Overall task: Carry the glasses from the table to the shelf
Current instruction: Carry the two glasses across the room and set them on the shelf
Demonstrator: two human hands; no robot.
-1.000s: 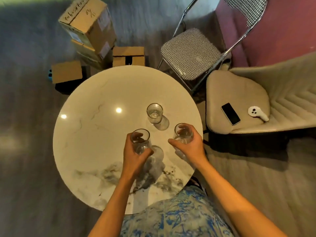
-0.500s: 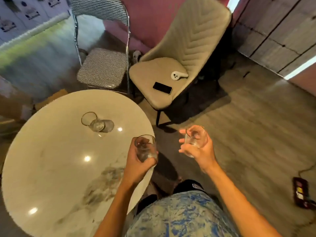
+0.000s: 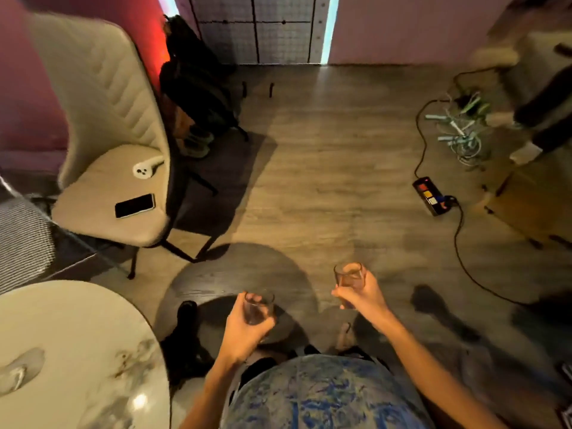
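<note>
Gripping a glass in each hand, the person stands with both tumblers out over the floor. The left hand [image 3: 244, 331] is wrapped round the side wall of the left glass [image 3: 258, 308], thumb and fingers closed on it from below the rim. The right hand [image 3: 360, 292] is closed the same way on the right glass [image 3: 348, 281], which sits a little higher and further forward. Both glasses look upright, or close to it.

They are short, straight-sided, clear cylinders with open round mouths. I'd judge them light, rigid and smooth enough to slip, and breakable if dropped on the wood-grain floor [image 3: 325, 181]. A grip round the middle of the wall, as now, seems the safe hold.

To the left of the left hand, the round table [image 3: 77, 335] shows a glossy, veined marble top. Beyond it stands a padded beige chair [image 3: 108, 119], well apart from both hands. No shelf is in view.
</note>
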